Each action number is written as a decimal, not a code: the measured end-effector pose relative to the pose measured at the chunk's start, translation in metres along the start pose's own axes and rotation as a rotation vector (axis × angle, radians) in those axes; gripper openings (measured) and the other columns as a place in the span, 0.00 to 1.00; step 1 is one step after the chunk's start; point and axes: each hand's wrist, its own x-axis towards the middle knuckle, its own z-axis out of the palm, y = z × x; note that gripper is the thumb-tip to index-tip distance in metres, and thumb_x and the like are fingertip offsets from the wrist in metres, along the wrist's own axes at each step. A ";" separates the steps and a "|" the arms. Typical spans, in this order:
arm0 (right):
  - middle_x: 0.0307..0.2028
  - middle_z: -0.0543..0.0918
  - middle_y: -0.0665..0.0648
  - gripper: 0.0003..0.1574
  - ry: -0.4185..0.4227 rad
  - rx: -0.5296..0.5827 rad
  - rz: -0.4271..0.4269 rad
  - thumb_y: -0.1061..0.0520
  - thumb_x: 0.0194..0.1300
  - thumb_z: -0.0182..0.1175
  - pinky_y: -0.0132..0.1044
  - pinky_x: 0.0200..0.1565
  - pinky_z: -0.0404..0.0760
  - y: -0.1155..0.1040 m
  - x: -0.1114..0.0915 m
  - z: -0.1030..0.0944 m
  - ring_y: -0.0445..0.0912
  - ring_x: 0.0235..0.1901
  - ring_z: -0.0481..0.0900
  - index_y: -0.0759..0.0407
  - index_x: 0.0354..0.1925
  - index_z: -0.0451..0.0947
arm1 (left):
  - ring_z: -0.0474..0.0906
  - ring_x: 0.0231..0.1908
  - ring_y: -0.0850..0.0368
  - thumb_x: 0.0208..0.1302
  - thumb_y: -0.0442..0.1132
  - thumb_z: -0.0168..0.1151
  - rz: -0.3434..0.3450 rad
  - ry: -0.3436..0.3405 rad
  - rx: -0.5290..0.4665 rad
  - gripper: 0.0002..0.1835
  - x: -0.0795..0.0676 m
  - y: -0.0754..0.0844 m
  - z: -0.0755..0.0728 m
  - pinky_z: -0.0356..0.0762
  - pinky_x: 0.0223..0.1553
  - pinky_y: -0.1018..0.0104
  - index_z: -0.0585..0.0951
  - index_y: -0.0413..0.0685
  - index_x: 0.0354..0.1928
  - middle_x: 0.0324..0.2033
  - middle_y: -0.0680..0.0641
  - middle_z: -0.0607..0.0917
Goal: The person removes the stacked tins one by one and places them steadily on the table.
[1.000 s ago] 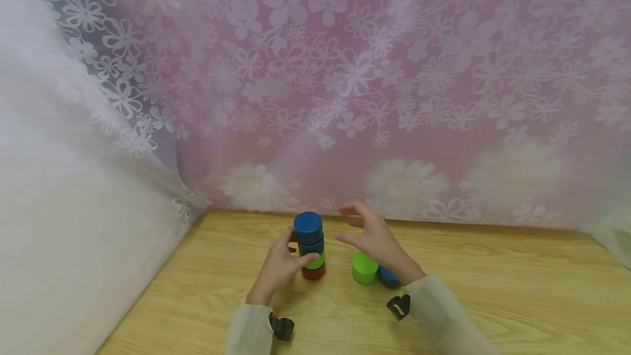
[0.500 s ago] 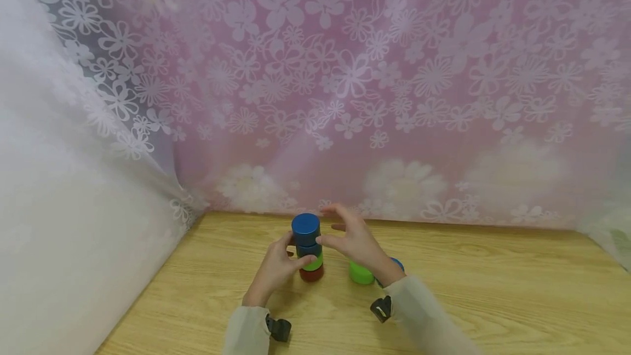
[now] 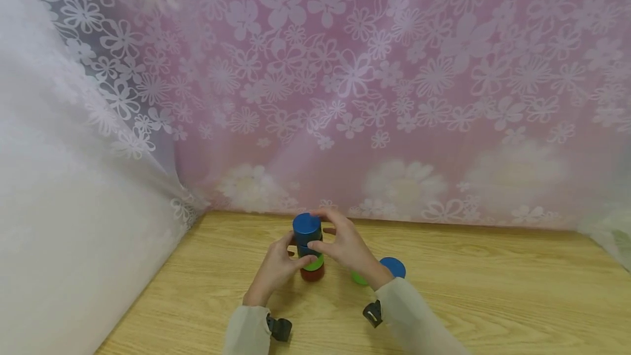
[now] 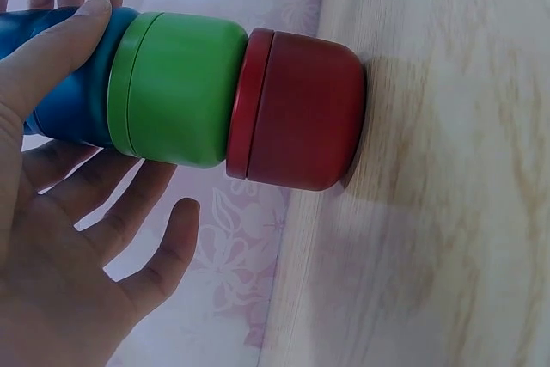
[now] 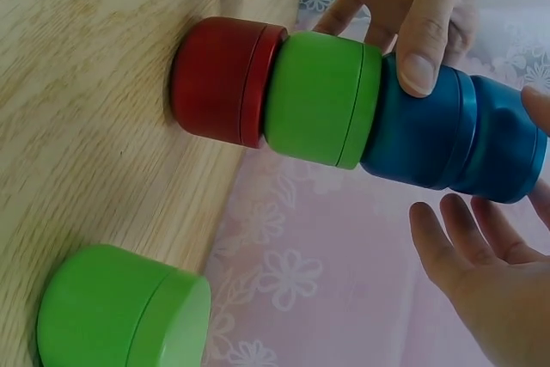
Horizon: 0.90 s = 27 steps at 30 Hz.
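Note:
A column of small lidded tins stands upright on the wooden table. At its base is a red tin (image 4: 301,113), with a green tin (image 4: 180,92) on it, then a lower blue tin (image 5: 421,139) and an upper blue tin (image 3: 307,229). My left hand (image 3: 275,270) holds the lower blue tin, thumb on the near side and fingers reaching round behind. From the right, my right hand (image 3: 349,242) grips the upper blue tin between thumb and forefinger; its other fingers are spread beside the column in the right wrist view.
A loose green tin (image 5: 112,311) stands right of the column, partly hidden by my right wrist in the head view. Beside it is another blue tin (image 3: 393,266). A flowered pink curtain (image 3: 345,97) hangs behind the table (image 3: 493,289), with white cloth (image 3: 64,190) at left.
My right hand has moved left from above the loose tins to the upper blue tin and taken hold of it. My left hand and the column have stayed in place.

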 end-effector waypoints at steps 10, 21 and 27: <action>0.59 0.76 0.67 0.32 0.006 0.001 -0.021 0.70 0.60 0.71 0.60 0.58 0.76 0.000 0.003 0.004 0.64 0.60 0.74 0.68 0.61 0.74 | 0.79 0.52 0.45 0.63 0.41 0.74 -0.007 -0.004 -0.020 0.29 0.001 -0.001 0.000 0.77 0.52 0.42 0.76 0.38 0.63 0.50 0.43 0.84; 0.57 0.75 0.67 0.24 0.046 0.062 -0.036 0.74 0.60 0.69 0.49 0.59 0.78 0.001 0.003 0.005 0.63 0.59 0.75 0.69 0.54 0.77 | 0.78 0.51 0.45 0.64 0.40 0.73 -0.001 -0.004 -0.035 0.31 0.001 -0.002 0.001 0.77 0.50 0.43 0.75 0.37 0.65 0.50 0.43 0.84; 0.57 0.75 0.66 0.19 0.064 0.071 -0.035 0.75 0.60 0.69 0.51 0.59 0.78 0.001 0.001 0.002 0.63 0.59 0.76 0.68 0.50 0.79 | 0.78 0.52 0.44 0.64 0.41 0.73 -0.007 -0.005 -0.030 0.33 0.000 -0.001 0.001 0.78 0.51 0.44 0.73 0.36 0.67 0.52 0.41 0.83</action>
